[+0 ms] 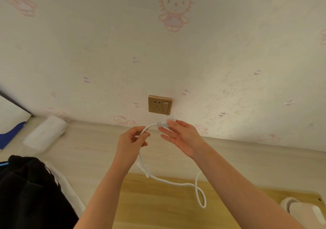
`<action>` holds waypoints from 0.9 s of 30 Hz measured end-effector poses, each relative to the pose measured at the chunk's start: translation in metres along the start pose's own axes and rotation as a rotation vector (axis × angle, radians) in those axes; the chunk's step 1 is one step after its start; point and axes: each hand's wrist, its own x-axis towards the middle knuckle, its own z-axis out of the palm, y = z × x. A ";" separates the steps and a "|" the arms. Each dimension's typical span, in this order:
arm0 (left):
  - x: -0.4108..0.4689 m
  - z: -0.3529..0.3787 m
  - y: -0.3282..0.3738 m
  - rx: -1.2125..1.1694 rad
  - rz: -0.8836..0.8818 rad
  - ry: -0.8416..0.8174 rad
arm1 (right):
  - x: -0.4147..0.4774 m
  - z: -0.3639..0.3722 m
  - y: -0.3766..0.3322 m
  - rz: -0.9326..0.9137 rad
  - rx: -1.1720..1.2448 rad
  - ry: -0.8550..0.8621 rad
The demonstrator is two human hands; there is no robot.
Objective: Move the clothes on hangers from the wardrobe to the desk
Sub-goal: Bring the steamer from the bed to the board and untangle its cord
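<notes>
Both my hands are raised over the pale wooden desk (91, 151), just below a gold wall socket (160, 104). My left hand (131, 141) pinches a white cable (169, 182) between thumb and fingers. My right hand (183, 137) holds the white plug (163, 123) at the cable's end with its thumb and a fingertip, the other fingers spread straight. The cable hangs down and loops on the yellow board (167, 207). Black clothing (30, 191) lies on the desk at the lower left, over a white garment (58, 177). No hanger or wardrobe is visible.
A white paper roll (46, 132) lies on the desk by the wall at left. A blue and white object (10, 122) sits at the far left edge. A white rounded appliance (303, 211) rests at the lower right. The wall has pink cartoon wallpaper.
</notes>
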 end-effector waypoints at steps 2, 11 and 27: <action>0.010 0.005 0.001 0.066 0.053 -0.037 | 0.007 0.002 -0.003 -0.023 -0.078 0.009; 0.049 0.030 0.003 0.269 0.131 -0.037 | 0.030 0.019 -0.008 -0.210 -0.510 0.183; 0.065 0.037 -0.026 0.035 0.050 0.049 | 0.056 0.018 0.026 -0.609 -0.853 0.258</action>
